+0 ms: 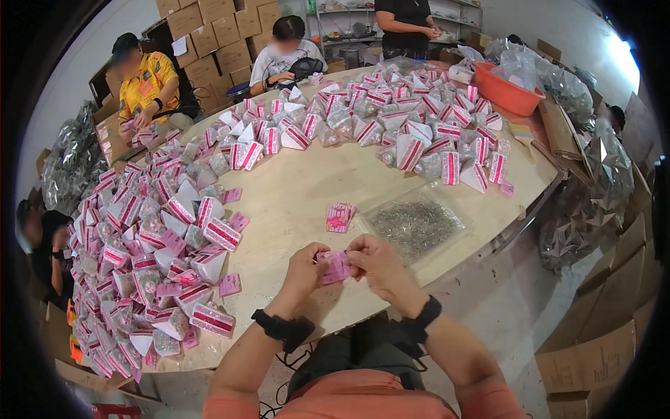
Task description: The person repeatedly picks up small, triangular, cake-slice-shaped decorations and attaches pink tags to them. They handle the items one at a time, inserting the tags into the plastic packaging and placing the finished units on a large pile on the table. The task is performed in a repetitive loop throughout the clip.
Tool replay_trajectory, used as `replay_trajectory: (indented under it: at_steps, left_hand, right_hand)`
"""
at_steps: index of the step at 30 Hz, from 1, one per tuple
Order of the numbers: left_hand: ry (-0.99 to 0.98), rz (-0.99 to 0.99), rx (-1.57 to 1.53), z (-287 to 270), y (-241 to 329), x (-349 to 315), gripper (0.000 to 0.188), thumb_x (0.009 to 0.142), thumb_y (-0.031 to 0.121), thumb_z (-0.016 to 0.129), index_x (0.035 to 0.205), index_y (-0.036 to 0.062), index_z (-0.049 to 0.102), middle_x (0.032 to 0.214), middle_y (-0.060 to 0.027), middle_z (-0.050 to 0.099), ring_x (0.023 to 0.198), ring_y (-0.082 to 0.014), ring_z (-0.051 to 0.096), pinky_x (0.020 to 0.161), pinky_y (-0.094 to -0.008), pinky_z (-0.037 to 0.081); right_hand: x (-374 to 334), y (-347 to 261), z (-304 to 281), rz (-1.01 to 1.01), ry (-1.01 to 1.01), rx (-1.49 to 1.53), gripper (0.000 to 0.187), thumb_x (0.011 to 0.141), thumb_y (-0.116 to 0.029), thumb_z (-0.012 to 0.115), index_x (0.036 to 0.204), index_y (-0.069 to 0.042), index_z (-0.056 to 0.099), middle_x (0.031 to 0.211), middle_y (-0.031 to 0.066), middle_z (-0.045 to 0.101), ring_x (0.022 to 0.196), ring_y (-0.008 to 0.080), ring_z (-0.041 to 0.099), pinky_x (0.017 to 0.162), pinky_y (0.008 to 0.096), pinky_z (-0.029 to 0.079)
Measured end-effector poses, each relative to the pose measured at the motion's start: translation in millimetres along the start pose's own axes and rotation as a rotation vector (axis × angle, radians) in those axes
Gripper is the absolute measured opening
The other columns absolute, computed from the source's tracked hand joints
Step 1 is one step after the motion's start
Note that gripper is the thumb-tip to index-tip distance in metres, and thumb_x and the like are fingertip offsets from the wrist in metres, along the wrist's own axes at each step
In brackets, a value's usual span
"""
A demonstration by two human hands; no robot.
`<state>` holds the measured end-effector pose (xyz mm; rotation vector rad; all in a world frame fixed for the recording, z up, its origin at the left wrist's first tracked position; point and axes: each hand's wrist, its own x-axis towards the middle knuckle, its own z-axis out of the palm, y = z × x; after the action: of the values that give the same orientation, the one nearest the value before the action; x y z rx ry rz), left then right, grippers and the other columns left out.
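Both hands hold a small pink printed card (pixel 334 267) between them at the table's near edge. The fingers of my left hand (pixel 304 271) pinch its left side, and my right hand (pixel 379 262) grips its right upper corner. Whether a fastener is also between the right fingertips is too small to tell. Just beyond lies a stack of pink printed cards (pixel 340 217). To the right, a flat clear tray or bag (pixel 457 230) holds many thin metallic fasteners (pixel 413 222).
Cake-slice-shaped ornaments (pixel 222 234) with pink cards heap up at left, and more (pixel 410 150) lie across the far side. An orange tub (pixel 506 89) and a brush (pixel 521 134) sit at right. Co-workers are at the far edge; cartons (pixel 593 363) stand at lower right.
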<state>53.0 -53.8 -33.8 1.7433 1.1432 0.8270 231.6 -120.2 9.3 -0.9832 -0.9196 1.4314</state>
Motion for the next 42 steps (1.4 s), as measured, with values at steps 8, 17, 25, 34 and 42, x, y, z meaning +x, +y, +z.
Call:
replay_trajectory:
  at_steps: [8,17,25,34,42]
  left_hand:
    - [0.173,0.033,0.294,-26.5,6.7,-10.9,0.019,0.079,0.001,0.056,0.097,0.0005,0.063,0.081,-0.0089,0.065,0.073,-0.0179,0.062,0.066,-0.0300,0.051]
    - [0.106,-0.157,-0.691,-33.0,53.4,-59.3,0.015,0.090,0.009,0.057,0.103,0.0044,0.050,0.082,-0.0032,0.061,0.068,-0.0115,0.062,0.056,-0.0235,0.050]
    - [0.066,-0.162,-0.973,-19.7,63.1,-72.5,0.020,0.089,0.014,0.060,0.103,0.0062,0.049,0.088,-0.0056,0.062,0.070,-0.0152,0.062,0.057,-0.0267,0.050]
    - [0.034,-0.174,-1.041,-11.5,67.3,-77.3,0.015,0.092,0.011,0.057,0.103,0.0034,0.051,0.086,-0.0078,0.064,0.069,-0.0146,0.062,0.057,-0.0246,0.051]
    - [0.070,-0.193,-1.039,-8.0,73.1,-81.8,0.016,0.091,0.012,0.058,0.102,0.0027,0.051,0.086,-0.0080,0.063,0.068,-0.0147,0.061,0.058,-0.0254,0.051]
  right_hand:
    - [30.2,41.8,3.5,0.033,0.221,-0.168,0.009,0.088,-0.008,0.058,0.091,0.000,0.056,0.082,0.0084,0.062,0.075,0.0148,0.061,0.060,0.0263,0.049]
    - [7.6,-2.0,9.4,-0.086,0.060,0.105,0.005,0.086,-0.007,0.057,0.086,-0.002,0.055,0.075,0.0047,0.059,0.065,0.0108,0.057,0.053,0.0229,0.044]
    - [-31.7,-9.2,27.0,-0.201,0.189,0.102,0.008,0.088,-0.009,0.057,0.091,-0.003,0.053,0.075,0.0041,0.058,0.063,0.0106,0.054,0.054,0.0231,0.043]
    - [-36.1,5.7,13.3,-0.070,-0.026,0.377,0.012,0.089,-0.014,0.061,0.093,-0.005,0.053,0.079,0.0052,0.059,0.065,0.0125,0.056,0.056,0.0243,0.044]
    - [-37.1,11.6,8.9,-0.088,-0.039,0.362,0.015,0.088,-0.017,0.063,0.092,-0.006,0.053,0.078,0.0050,0.059,0.062,0.0133,0.057,0.053,0.0248,0.044]
